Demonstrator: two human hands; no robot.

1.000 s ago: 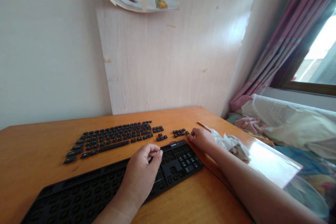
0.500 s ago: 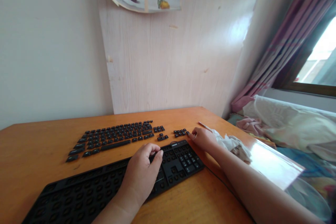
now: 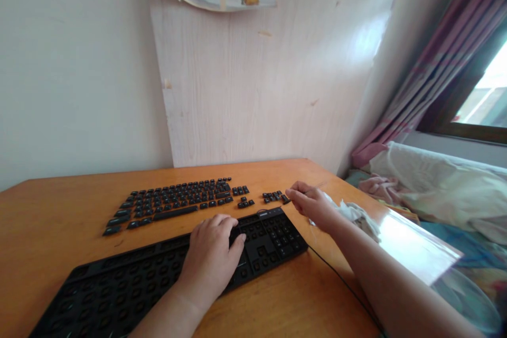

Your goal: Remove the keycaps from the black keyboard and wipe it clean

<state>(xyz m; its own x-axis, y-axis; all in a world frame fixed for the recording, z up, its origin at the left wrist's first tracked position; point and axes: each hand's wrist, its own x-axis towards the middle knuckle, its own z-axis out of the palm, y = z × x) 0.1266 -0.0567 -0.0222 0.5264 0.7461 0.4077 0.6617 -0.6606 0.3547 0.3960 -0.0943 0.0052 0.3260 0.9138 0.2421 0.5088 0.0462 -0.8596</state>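
The keyboard [image 3: 142, 274] lies aslant on the wooden counter [image 3: 277, 306], running from near left to the middle, with many bare key sockets on its left and middle parts and keys in place at its right end. The left hand [image 3: 214, 253] rests over its middle, palm down, fingers curved together and thumb set a little apart, leaving a narrow gap; any small thing under the fingers is hidden. The right hand [image 3: 311, 203] is beyond the keyboard's far right corner, its grip pinched narrow on a thin stick [image 3: 286, 202], whose dark tip points left beside the loose keys and whose faint, blurred shaft shows on the far right side of the hand. Beyond the keyboard, the loose keys [image 3: 174, 198] lie in rows: a large block at left with one long key along its near side, small groups right of it, and another group by the right hand. A crumpled cloth [image 3: 358, 216] lies just right of that hand, partly behind the wrist. A shiny sheet [image 3: 415, 248] is at the counter's right side, near a heap of fabric [image 3: 443, 185]. A thin cord [image 3: 336, 273] runs from the keyboard's near right corner toward the near right.
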